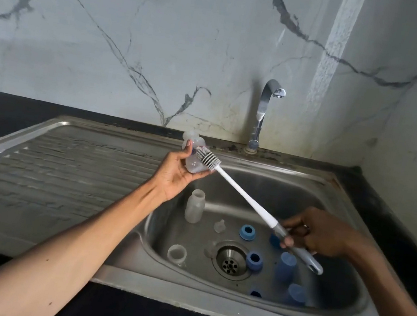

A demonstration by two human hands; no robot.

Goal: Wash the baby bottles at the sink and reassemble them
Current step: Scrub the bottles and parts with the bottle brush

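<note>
The left hand (176, 173) is cradling a clear, frosted plastic baby bottle (193, 156) above the ridged steel sink (70, 163), fingers curling round its body. A ribbed brush head is pressing against the bottle's side; the brush (244, 197) is slanting down its white-and-grey handle to the right hand (315, 236), whose fingers are clamping it.

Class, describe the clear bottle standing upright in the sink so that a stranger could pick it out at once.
Start at the steel sink basin below the faucet. On its left floor, just under the left hand, stands the upright bottle. Unlike the blue rings and caps nearby, it is tall, frosted clear, open-topped and uncapped.
</note>
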